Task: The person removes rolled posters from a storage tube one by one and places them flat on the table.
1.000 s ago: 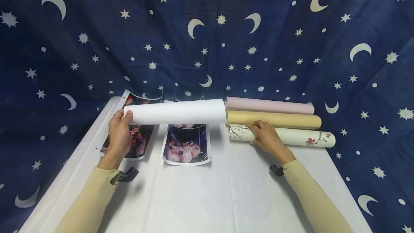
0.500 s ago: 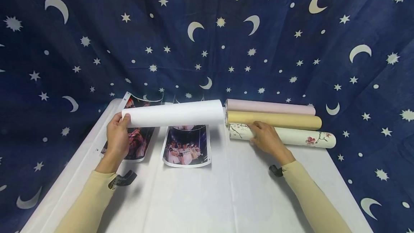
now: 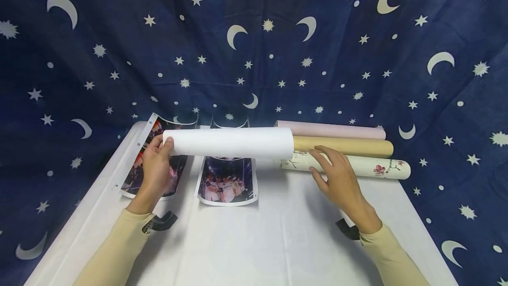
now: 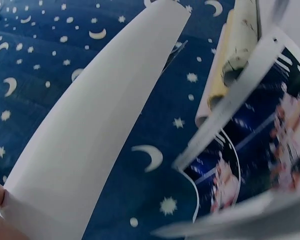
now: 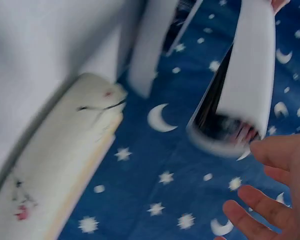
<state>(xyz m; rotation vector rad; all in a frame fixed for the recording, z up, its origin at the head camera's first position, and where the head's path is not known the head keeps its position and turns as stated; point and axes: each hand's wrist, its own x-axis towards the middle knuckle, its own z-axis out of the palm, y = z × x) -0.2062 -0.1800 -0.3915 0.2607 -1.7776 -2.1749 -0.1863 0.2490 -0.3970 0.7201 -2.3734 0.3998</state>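
My left hand point(image 3: 155, 169) pinches the left end of a rolled poster point(image 3: 228, 142), thumb in front. Its white back faces outward, and the right wrist view shows dark print inside the roll's open end point(image 5: 235, 129). The roll is held level above the table, overlapping two curled photo posters in the head view. My right hand point(image 3: 339, 180) is held over the table with its fingers apart and nothing in them. The fingertips overlap a white roll with a blossom pattern point(image 3: 363, 167). Behind that lie a yellow roll point(image 3: 345, 146) and a pink roll point(image 3: 333, 129).
Beneath the held roll, a curled group-photo poster point(image 3: 226, 182) lies mid-table, and another photo poster point(image 3: 135, 180) lies to its left. A white cloth point(image 3: 238, 242) covers the table. Behind stands a dark blue curtain point(image 3: 254, 47) with moons and stars.
The left hand has shifted right with the rolled poster, whose far end now overlaps the yellow roll. My right hand has drawn back from the rolls, slightly right, with fingers spreading.
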